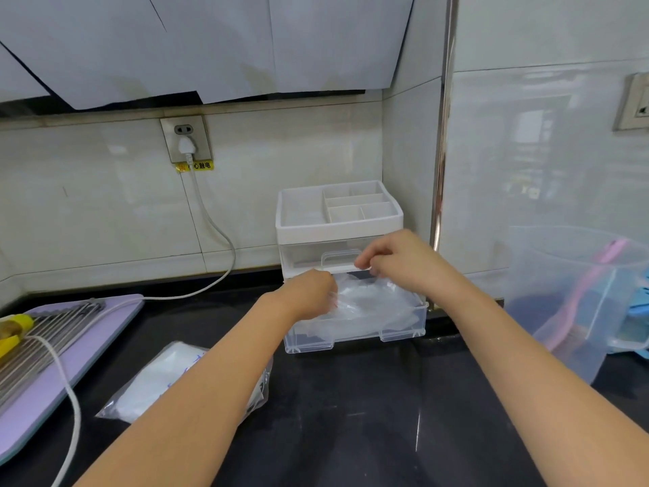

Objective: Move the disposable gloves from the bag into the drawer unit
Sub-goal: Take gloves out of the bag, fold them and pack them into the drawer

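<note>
From the head view, our left hand (309,293) curls into the disposable gloves (368,307), pinching the clear film. Just right of it and a touch higher, our right hand (397,261) has thumb and fingertips pressed together, apparently on a glove edge. The pile sits under both hands in the pulled-out lower drawer (354,337) of the drawer unit (339,219). The bag (182,377) lies on the tabletop (351,416), below our left forearm. We'd say: press the film flat and tuck stray edges inside the rim, so nothing snags on closing.
</note>
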